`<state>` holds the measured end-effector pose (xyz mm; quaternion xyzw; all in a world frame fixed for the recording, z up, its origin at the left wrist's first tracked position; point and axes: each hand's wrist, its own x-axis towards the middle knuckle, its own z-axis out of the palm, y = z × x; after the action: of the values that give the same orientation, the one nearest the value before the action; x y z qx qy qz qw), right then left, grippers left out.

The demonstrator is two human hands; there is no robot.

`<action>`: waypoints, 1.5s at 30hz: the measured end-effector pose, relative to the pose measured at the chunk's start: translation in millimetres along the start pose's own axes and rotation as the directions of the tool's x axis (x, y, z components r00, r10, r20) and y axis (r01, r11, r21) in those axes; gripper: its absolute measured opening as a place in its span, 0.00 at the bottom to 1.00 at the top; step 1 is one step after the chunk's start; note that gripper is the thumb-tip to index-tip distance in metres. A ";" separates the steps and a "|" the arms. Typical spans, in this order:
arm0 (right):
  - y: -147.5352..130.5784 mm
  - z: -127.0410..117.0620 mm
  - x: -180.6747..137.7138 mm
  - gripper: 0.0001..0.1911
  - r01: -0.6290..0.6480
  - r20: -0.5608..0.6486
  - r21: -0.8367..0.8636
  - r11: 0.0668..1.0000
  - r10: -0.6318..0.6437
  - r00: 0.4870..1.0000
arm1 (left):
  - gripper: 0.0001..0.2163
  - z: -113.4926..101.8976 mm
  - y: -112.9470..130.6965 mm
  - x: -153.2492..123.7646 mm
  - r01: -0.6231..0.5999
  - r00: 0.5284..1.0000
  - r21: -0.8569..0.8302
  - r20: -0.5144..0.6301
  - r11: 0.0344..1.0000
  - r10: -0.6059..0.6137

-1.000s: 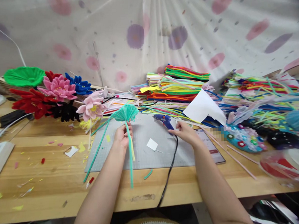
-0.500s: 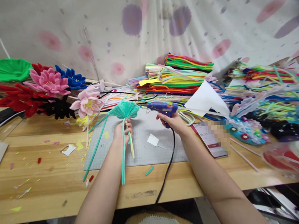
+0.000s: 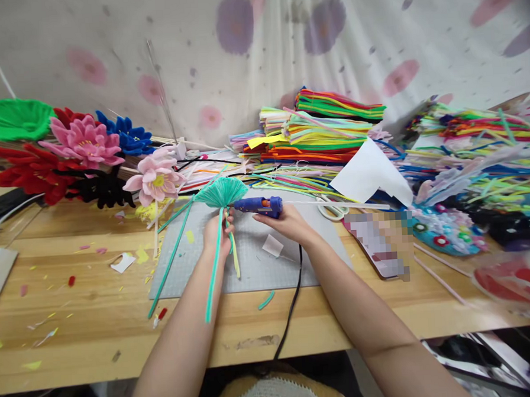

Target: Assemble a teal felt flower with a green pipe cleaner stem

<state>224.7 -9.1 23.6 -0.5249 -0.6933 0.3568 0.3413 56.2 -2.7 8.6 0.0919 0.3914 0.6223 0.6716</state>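
My left hand (image 3: 219, 233) is closed round the stem of a teal pipe-cleaner fan flower (image 3: 221, 192), held upright over the grey cutting mat (image 3: 269, 269). Its green stem (image 3: 213, 281) hangs down past my wrist, with a yellow strand beside it. My right hand (image 3: 284, 219) grips a blue hot glue gun (image 3: 259, 205), nozzle pointing left at the base of the fan head. The gun's black cord (image 3: 292, 306) runs down off the table's front edge.
Finished pipe-cleaner flowers (image 3: 84, 143) lie at the back left. Stacks of coloured pipe cleaners (image 3: 323, 127) fill the back and right. White paper (image 3: 370, 172), scissors (image 3: 332, 208) and a phone (image 3: 378, 243) sit right of the mat. Scraps litter the wooden table (image 3: 76, 327).
My right hand picked the glue gun up off the mat and swung it left until its nozzle meets the teal fan. The left hand kept hold of the flower.
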 end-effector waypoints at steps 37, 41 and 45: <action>-2.0 9.0 5.3 0.18 0.191 -0.052 -0.213 0.958 -0.206 0.977 | 0.02 2.8 -5.4 -2.4 -0.138 0.989 0.135 -0.030 0.981 0.143; -3.5 9.2 4.8 0.18 0.176 -0.042 -0.225 0.958 -0.190 0.981 | 0.02 0.9 -5.5 -2.3 -0.140 0.990 0.132 -0.010 0.981 0.143; -3.1 10.6 4.6 0.18 0.187 -0.028 -0.222 0.957 -0.198 0.980 | 0.02 1.6 -4.9 -3.2 -0.133 0.990 0.130 -0.020 0.983 0.137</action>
<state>213.3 -6.7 21.3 -0.4979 -0.7674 0.2303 0.3319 61.2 -6.1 8.0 0.1521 0.4333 0.6412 0.6148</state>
